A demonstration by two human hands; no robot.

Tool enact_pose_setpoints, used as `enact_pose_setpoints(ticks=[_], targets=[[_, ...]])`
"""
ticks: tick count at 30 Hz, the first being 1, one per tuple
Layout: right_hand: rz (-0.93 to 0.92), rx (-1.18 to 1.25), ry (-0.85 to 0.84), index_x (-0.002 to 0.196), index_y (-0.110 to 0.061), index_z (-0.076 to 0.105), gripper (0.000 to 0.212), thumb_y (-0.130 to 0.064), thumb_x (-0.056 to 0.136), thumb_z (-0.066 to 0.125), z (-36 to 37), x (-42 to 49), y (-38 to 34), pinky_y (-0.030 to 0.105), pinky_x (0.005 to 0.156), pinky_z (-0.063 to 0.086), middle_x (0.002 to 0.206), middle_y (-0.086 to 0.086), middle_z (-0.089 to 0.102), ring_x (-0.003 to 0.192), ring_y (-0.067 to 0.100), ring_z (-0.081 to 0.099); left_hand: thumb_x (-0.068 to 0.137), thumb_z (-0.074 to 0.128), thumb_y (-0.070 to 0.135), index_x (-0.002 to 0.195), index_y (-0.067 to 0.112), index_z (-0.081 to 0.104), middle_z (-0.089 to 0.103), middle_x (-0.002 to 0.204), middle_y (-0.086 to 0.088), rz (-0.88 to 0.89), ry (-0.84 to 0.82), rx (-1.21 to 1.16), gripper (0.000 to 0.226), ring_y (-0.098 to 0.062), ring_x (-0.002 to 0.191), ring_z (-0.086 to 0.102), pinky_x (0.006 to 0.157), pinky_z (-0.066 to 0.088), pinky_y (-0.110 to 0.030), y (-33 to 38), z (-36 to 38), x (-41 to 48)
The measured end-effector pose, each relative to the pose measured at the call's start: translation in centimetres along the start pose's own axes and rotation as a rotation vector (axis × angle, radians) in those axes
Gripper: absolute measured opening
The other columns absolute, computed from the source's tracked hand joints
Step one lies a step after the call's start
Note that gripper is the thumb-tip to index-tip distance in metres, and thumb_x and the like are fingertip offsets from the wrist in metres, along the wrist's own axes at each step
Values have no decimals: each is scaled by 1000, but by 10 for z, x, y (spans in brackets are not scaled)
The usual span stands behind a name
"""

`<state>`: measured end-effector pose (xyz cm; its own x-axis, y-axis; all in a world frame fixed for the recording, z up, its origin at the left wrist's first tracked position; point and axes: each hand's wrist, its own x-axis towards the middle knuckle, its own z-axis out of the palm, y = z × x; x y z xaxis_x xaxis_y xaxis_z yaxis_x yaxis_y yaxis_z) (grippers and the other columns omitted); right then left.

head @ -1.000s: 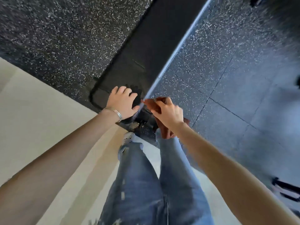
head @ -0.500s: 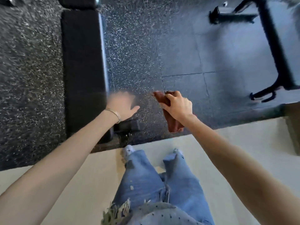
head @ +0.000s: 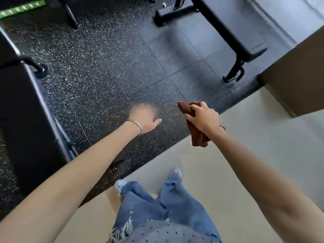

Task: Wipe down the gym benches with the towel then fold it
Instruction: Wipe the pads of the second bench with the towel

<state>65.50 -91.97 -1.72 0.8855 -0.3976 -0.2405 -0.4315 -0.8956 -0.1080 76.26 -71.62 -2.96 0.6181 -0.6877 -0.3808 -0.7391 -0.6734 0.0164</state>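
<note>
The right hand [head: 203,118] has its fingers clenched round the brown towel [head: 198,137], wadded in mid-air above the floor [head: 122,67], well apart from the black bench [head: 26,120] on the left. The left hand [head: 143,118] is blurred, so I can't tell how its fingers lie. Wadded like that, the towel may wipe only a narrow strip, or a loose end could slip free.

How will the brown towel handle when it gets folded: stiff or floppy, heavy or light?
Probably floppy: the towel hangs limp below the right hand, bunched into creases. Likely light, since that hand alone holds it up. It seems unlikely to slip, as the cloth bunches up inside the grip rather than sliding flat.
</note>
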Motion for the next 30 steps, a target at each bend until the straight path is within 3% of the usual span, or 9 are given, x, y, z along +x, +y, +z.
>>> enact_pose_setpoints(ticks=[6,10,20,30], targets=[[58,13,12,117,-31,59,43,-59,86,50,-24,0,107,38,74,50,109,9,54,88,35,62,94,30,57,137,21,41,49,135,-8,98,18,-1,57,-29,124,44,96,40,-41,121,-30,70],[97,38,-3,119,-30,58,45,-60,87,49,-30,3,154,39,76,51,111,9,54,89,35,61,94,30,57,138,20,41,49,134,-9,130,26,34,57,-28,124,44,94,41,-41,162,-49,101],[183,118,-25,120,-29,56,43,-58,89,47,-42,53,216,40,80,51,111,9,53,91,34,60,95,30,56,138,21,41,49,135,-9,184,-22,86,57,-29,124,43,95,40,-42,191,-71,179],[321,134,-32,119,-29,57,43,-57,88,48,-81,149,269,39,80,50,110,12,55,94,35,60,93,29,59,139,22,40,47,136,-10,402,-59,128,60,-30,126,42,94,41,-43,197,-125,316]])
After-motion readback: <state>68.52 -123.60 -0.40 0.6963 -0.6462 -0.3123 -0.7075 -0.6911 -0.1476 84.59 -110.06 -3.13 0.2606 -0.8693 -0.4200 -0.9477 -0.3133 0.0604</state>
